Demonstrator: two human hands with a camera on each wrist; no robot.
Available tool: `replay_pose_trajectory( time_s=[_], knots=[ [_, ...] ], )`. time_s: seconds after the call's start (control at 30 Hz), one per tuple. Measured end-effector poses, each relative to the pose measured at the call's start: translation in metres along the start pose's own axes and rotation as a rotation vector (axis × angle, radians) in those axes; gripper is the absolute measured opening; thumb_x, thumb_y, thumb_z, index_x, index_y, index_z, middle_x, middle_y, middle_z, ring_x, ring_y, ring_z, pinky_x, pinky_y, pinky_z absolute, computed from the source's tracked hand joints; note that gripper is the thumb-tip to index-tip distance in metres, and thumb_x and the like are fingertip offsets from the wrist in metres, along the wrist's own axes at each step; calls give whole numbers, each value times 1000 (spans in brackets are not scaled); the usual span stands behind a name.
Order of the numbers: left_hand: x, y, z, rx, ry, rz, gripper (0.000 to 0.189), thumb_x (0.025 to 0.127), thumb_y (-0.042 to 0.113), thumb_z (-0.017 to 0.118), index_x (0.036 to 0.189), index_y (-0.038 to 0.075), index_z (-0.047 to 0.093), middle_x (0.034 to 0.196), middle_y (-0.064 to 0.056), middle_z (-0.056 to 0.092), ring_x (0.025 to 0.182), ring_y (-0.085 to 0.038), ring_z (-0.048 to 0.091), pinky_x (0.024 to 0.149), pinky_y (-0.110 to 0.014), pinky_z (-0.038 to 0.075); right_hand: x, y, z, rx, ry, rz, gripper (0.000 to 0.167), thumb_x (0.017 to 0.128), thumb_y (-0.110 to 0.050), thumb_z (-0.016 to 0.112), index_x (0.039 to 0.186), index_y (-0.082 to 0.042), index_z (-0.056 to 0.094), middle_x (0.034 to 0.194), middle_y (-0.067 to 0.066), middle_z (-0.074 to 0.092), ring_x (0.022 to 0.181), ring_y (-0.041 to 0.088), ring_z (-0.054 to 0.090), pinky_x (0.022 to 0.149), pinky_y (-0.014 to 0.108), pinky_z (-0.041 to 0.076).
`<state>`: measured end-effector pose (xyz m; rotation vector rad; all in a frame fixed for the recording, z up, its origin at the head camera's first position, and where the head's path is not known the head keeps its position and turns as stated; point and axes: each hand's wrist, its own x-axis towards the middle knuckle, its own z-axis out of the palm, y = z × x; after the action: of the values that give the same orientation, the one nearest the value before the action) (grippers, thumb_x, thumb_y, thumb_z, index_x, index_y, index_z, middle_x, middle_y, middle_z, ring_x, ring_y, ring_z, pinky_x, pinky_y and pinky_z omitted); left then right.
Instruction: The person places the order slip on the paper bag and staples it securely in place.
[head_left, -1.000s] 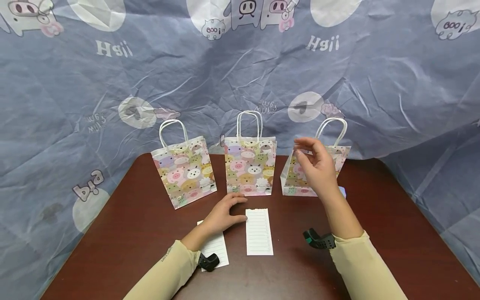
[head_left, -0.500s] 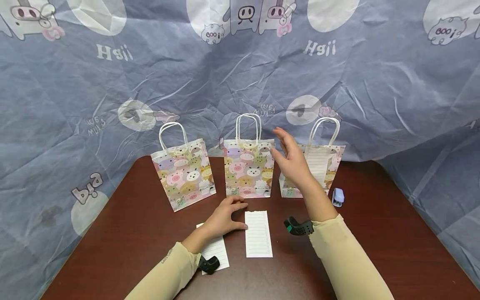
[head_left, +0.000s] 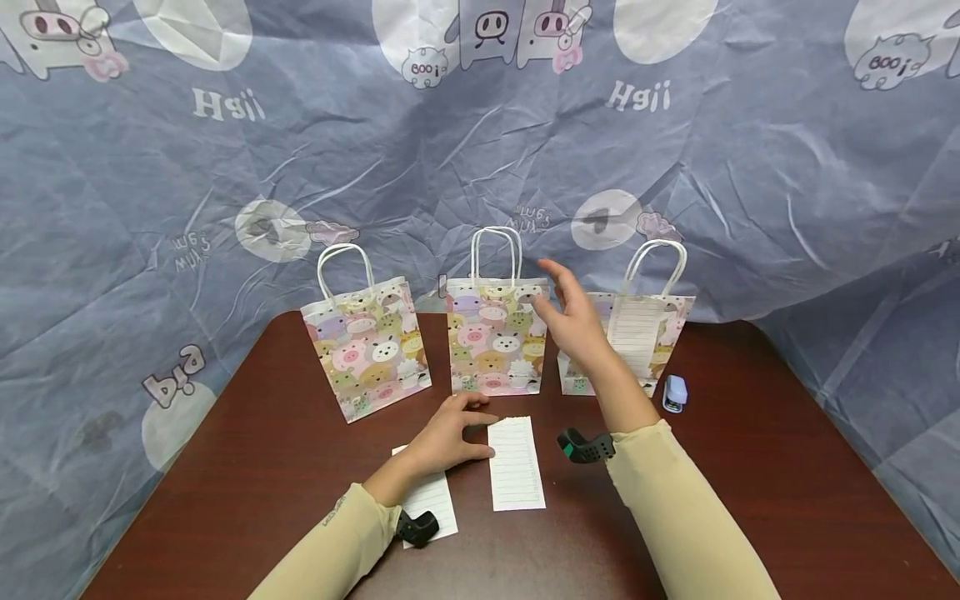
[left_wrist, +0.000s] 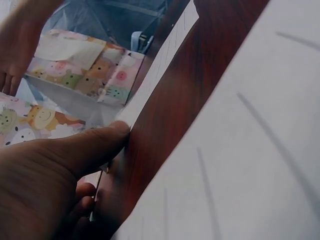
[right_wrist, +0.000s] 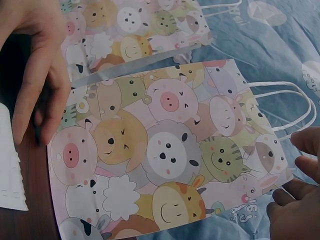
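My left hand [head_left: 444, 437] rests low over the table, its thumb and index fingertips at the left edge of a lined paper sheet [head_left: 516, 462]. A second lined sheet [head_left: 433, 504] lies partly hidden beneath that wrist. My right hand [head_left: 573, 321] is raised at the upper right corner of the middle animal-print paper bag [head_left: 495, 342]. Its thumb and fingers are spread apart around that corner, as the right wrist view also shows. The right paper bag [head_left: 585, 383], partly covered by my forearm, has a lined sheet [head_left: 636, 333] on its front.
Another animal-print paper bag [head_left: 367, 354] stands turned at the left. A small light-blue stapler [head_left: 675, 393] lies beside the right bag. Behind the brown table [head_left: 247, 458] hangs a blue printed cloth [head_left: 420, 158].
My right hand has moved left from the right bag to the middle bag's corner, uncovering the stapler and the sheet on the right bag. The loose sheet by my left hand has shifted slightly.
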<state>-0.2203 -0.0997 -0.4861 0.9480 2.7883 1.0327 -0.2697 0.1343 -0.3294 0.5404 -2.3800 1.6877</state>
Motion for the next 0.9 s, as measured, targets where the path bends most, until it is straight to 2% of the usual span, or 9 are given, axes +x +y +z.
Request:
replay_pose_trajectory(
  time_s=[0.13,0.43,0.5,0.6,0.73,0.9],
  knots=[
    [1,1,0,-9,6,-7,42,84,28,82,123,18,72,145,-8,50,135,-27,43,110,-47,40,3,11,2,-30,7,-4,58,102,-17,54,156,-15,31,165,5,25,155,25,17,127,43,15],
    [2,-1,-1,-46,39,-53,27,85,22,80,111,15,76,141,-7,55,133,-27,47,109,-46,41,6,13,9,-36,5,2,57,101,-18,57,154,-17,36,164,7,28,155,26,18,126,46,19],
    [2,0,-1,-55,50,-62,22,85,21,79,106,14,77,139,-7,56,132,-28,49,109,-46,41,6,15,10,-41,4,17,55,101,-20,57,153,-19,38,164,6,29,154,26,19,125,46,20],
    [3,0,-1,-44,71,-47,7,85,18,79,87,13,76,135,-7,59,127,-27,52,107,-45,42,5,17,10,-40,7,44,53,102,-22,56,152,-21,39,164,4,29,154,28,21,125,48,22],
    [3,1,-2,-35,88,-22,21,84,15,79,67,13,65,133,-8,61,123,-27,55,103,-44,44,5,19,11,-40,23,48,51,102,-21,55,151,-20,41,162,5,31,153,29,23,124,48,23],
    [4,0,-2,-38,87,-40,24,85,15,78,65,15,64,133,-7,61,123,-27,57,104,-44,45,6,20,14,-81,90,-19,45,100,-14,55,145,-13,49,157,9,40,147,29,35,120,48,32]
  ],
)
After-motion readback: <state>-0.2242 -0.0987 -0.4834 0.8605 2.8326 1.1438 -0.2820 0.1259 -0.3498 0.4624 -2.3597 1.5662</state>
